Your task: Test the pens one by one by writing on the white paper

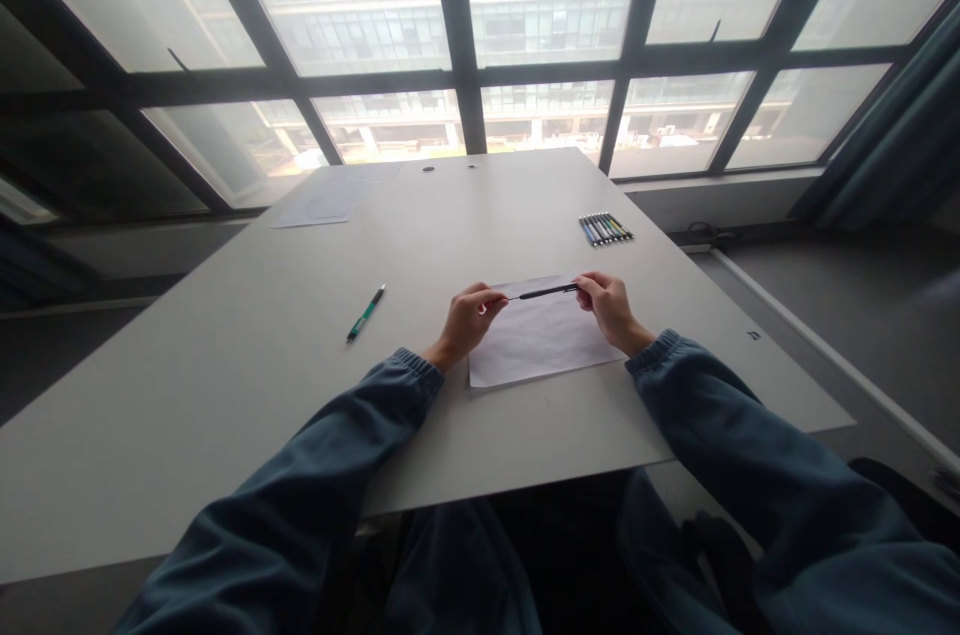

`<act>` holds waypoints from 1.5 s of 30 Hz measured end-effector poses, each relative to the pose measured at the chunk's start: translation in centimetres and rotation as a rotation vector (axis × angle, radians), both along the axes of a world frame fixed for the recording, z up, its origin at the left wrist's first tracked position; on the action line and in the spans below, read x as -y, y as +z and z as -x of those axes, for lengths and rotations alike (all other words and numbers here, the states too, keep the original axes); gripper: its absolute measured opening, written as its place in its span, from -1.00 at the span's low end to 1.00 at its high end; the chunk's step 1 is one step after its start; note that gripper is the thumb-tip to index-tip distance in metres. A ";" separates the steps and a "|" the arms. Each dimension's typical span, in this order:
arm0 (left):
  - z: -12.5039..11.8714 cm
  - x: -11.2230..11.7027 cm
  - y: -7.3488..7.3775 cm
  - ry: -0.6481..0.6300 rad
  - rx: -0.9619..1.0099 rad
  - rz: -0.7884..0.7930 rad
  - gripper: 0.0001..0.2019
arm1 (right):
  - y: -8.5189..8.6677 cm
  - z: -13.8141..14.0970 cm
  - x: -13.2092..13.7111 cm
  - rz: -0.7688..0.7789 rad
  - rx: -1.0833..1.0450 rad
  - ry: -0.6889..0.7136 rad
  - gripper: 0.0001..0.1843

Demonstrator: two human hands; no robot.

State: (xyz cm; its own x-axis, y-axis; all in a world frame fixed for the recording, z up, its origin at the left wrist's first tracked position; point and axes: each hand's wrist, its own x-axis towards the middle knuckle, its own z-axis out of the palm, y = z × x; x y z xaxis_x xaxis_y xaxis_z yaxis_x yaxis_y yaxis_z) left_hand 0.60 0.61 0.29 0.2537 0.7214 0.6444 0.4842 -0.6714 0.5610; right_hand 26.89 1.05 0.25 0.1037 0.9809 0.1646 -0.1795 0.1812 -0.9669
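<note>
Black pen [545,292] is strung between both hands, over the white sheet [544,345] on the table [262,425]. Key relation: long axis runs close to 9-to-3 o'clock, right end tipped slightly toward 2. Right hand [606,308] has its grip clamped on the pen's 3 o'clock end; the barrel runs out at 9 from there. Left hand [471,320] has fingertips together on a thin piece [514,298] at the pen's 9 o'clock end, roughly in line with the barrel. Too small to tell what that piece is, or whether it's joined to the barrel. Right hand is nearer: it's on the barrel; left is just off it. Also: green pen [366,315] at 9 from left hand, axis 7-to-1. Row of pens [606,229] at 12 from right hand.
</note>
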 end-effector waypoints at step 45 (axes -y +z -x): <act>0.1 0.0 -0.4 -0.045 -0.259 0.040 -0.87 | -1.6 -1.4 -1.1 -0.357 1.025 -0.075 -0.91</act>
